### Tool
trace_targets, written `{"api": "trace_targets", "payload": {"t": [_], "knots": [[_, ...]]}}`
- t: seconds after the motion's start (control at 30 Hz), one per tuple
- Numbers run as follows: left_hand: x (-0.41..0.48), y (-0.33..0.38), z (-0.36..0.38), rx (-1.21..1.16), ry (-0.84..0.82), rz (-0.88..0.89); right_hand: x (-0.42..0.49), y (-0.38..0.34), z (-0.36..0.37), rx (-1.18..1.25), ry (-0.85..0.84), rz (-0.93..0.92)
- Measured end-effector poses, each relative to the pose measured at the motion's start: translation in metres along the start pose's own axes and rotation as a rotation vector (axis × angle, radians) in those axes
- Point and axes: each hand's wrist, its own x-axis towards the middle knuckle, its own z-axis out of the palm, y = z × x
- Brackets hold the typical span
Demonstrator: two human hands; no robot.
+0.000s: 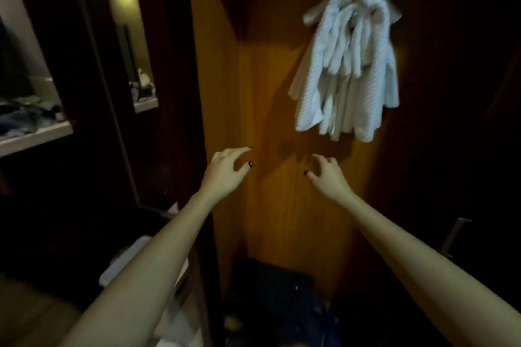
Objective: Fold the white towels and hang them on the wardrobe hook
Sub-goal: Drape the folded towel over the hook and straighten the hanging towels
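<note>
Dim and warm here: light pools on the wooden panel [282, 220], corners go black. The white towels [349, 65] smear with motion blur, throwing soft shadow down-left. Edges bow.

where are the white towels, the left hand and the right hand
white towels [349, 70]: head view, middle of the hanging bundle
left hand [225, 171]: head view, back of the hand
right hand [328, 175]: head view, back of the hand

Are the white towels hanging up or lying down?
Hanging: the white towels droop in a bunch high on the wooden wardrobe panel.
</note>
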Motion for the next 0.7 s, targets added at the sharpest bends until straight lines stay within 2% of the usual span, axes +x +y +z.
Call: {"api": "trace_targets", "payload": {"t": [0.2, 0.4, 0.6, 0.7], "knots": [[-0.101, -0.104, 0.041, 0.026, -0.167, -0.182, -0.05, 0.0, 0.162, -0.088, -0.38, 0.015], [-0.189, -0.2, 0.094, 0.006, -0.341, -0.371, -0.094, 0.019, 0.293, -0.165, -0.633, 0.055], [-0.291, -0.295, 0.158, 0.004, -0.453, -0.573, -0.14, 0.061, 0.406, -0.203, -0.77, 0.135], [-0.342, -0.342, 0.212, 0.002, -0.544, -0.667, -0.162, 0.093, 0.475, -0.314, -0.859, 0.135]]}}
